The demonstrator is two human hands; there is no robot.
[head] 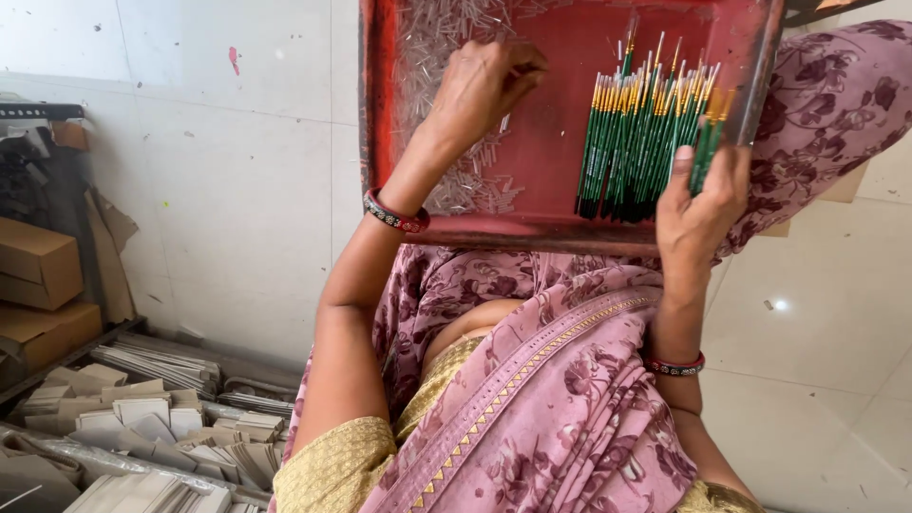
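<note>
— Holding the bundle level matters: the right hand has its fingers closed round the green brushes, at the right of the red tray.
— And the left hand?
— Its fingers are curled together among the clear tubes at the tray's left. Whether they pinch one, I cannot tell. Picking singly seems best.

A pale tiled floor fills the view; brown cardboard boxes sit at its left edge, stacked card pieces below them.
</note>
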